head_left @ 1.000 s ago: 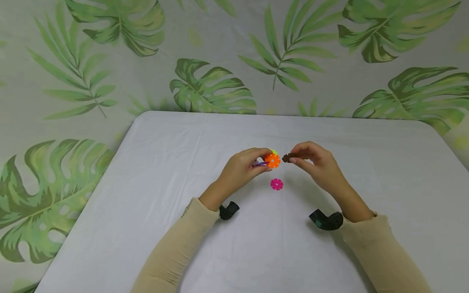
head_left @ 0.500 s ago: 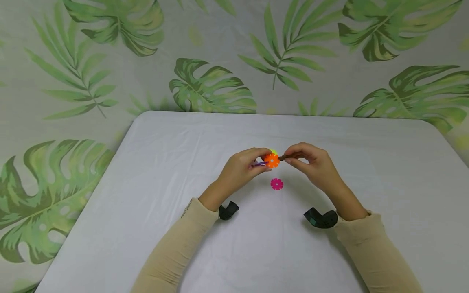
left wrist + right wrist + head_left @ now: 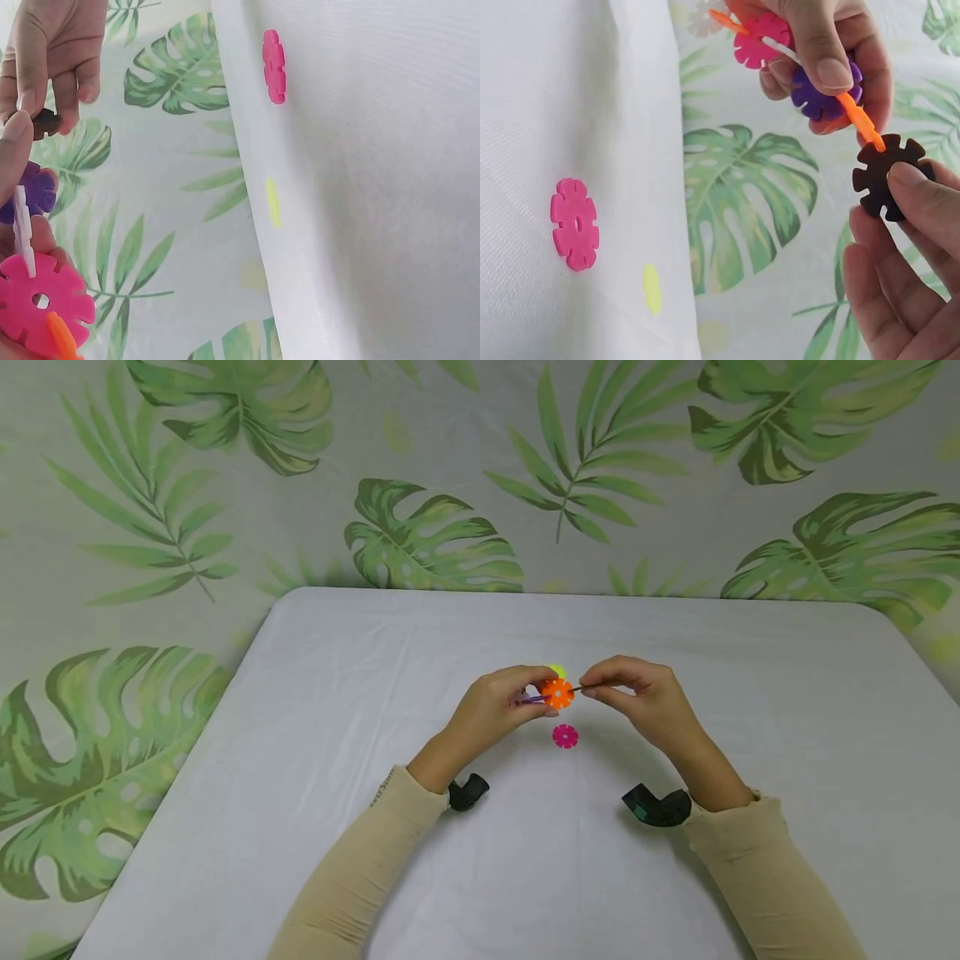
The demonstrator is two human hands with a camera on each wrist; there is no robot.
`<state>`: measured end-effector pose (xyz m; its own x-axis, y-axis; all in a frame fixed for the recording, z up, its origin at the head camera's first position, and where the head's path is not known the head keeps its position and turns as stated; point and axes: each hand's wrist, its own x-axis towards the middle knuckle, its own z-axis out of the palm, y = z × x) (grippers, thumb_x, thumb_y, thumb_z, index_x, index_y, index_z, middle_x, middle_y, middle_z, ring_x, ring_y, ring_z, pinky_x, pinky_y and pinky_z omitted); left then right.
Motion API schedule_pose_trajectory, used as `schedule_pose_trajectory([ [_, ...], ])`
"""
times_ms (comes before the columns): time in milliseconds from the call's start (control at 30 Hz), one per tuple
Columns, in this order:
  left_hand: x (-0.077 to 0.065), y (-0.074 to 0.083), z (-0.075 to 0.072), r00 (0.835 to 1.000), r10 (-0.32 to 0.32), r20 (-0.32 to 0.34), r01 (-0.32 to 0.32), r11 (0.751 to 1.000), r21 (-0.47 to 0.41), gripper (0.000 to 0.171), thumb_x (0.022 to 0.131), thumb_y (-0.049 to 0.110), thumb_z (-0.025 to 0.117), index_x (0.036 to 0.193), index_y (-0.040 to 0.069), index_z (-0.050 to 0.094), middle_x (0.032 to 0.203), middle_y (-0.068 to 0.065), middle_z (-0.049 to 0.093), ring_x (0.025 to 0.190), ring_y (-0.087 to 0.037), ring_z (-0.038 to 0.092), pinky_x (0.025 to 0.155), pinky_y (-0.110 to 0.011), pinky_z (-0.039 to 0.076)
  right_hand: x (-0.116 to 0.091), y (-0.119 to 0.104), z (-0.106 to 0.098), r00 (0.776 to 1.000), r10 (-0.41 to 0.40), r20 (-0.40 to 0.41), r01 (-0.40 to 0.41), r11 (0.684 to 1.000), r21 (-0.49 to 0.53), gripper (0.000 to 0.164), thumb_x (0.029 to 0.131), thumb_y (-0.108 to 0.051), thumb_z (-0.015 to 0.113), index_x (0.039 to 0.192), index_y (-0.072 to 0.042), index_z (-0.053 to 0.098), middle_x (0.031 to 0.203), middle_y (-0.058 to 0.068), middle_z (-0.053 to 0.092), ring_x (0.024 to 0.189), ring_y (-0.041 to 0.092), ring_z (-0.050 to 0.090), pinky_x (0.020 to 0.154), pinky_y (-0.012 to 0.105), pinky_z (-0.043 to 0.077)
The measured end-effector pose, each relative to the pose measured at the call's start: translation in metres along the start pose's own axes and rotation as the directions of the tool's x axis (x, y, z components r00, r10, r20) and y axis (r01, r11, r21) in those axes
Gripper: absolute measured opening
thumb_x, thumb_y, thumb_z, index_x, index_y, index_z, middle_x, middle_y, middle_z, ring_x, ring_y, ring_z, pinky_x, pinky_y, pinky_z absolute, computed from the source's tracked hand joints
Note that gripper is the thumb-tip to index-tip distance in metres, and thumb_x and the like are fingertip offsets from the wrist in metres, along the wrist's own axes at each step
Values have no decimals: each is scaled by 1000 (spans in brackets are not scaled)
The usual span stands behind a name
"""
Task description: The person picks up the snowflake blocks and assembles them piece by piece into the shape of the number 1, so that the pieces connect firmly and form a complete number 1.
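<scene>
My left hand [image 3: 495, 697] grips a chain of notched plastic discs, thumb over a purple disc [image 3: 810, 97]. Joined in that chain are a white disc [image 3: 22, 225], a pink disc [image 3: 71, 296] and orange discs, one orange disc [image 3: 859, 120] projecting toward the other hand. Between thumb and fingers, my right hand [image 3: 637, 689] pinches a brown disc [image 3: 874, 176]. Its edge meets the orange disc's edge in the right wrist view; how deep the notches interlock cannot be told. From the head view the brown disc is nearly edge-on.
On the white-covered table [image 3: 375, 635] lie a loose pink disc [image 3: 566, 737], just below the hands, and a yellow disc [image 3: 652, 289] beyond them. Black wrist cameras [image 3: 656, 806] jut inward from both sleeves. A leaf-patterned cloth hangs behind the table.
My right hand has moved left, carrying the brown disc from apart to against the orange disc. The brown disc has turned more edge-on. My left hand stays nearly in place.
</scene>
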<state>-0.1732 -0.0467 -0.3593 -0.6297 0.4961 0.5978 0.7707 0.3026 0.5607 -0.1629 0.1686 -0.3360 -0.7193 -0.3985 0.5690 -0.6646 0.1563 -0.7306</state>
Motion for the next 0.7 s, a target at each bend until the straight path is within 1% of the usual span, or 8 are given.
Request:
schedule_pose_trajectory([
  [133, 0, 0, 0, 1000, 12, 2, -12, 1000, 6, 36, 70, 11, 77, 102, 1, 63, 94, -6, 64, 77, -9, 58, 69, -11, 45, 2, -11, 1, 1000, 1, -1, -1, 1000, -10, 20, 67, 24, 63, 82, 10, 63, 77, 18, 62, 75, 13, 60, 68, 20, 50],
  [233, 1, 0, 1, 1000, 13, 0, -13, 1000, 12, 35, 70, 11, 77, 101, 0, 64, 93, -6, 64, 77, -9, 57, 68, -11, 45, 2, -14, 2, 1000, 20, -11, -20, 1000, -4, 19, 68, 24, 62, 81, 12, 63, 77, 18, 63, 75, 12, 61, 69, 21, 50],
  [300, 1, 1, 1, 1000, 14, -3, -14, 1000, 17, 35, 69, 10, 77, 100, 0, 65, 93, -6, 65, 77, -10, 58, 68, -11, 45, 1, -12, 2, 1000, 23, -17, -23, 1000, 2, 19, 68, 24, 62, 81, 12, 64, 77, 18, 63, 75, 12, 61, 69, 21, 50],
  [467, 0, 2, 1, 1000, 13, -3, -13, 999, 38, 35, 68, 9, 78, 99, 0, 66, 93, -7, 65, 80, -14, 60, 67, -10, 45, -3, 5, 1, 1000, 4, -26, -4, 1000, 6, 24, 65, 26, 63, 82, 8, 66, 78, 16, 65, 75, 13, 63, 68, 21, 51],
  [567, 0, 3, 2, 1000, 7, -1, -7, 999, 47, 35, 67, 9, 78, 99, 1, 66, 90, -6, 65, 80, -13, 60, 66, -10, 45, -5, 13, 2, 1000, -4, -25, 3, 1000, -11, 25, 65, 24, 65, 82, 6, 68, 78, 14, 66, 75, 13, 63, 67, 21, 51],
  [700, -1, 3, 2, 1000, 3, 2, -3, 998, 61, 35, 68, 10, 78, 99, 1, 66, 90, -4, 65, 79, -10, 59, 66, -10, 45, -6, 14, 4, 1000, -14, -20, 13, 999, -40, 23, 66, 20, 67, 83, 4, 68, 79, 11, 67, 75, 12, 63, 67, 21, 50],
])
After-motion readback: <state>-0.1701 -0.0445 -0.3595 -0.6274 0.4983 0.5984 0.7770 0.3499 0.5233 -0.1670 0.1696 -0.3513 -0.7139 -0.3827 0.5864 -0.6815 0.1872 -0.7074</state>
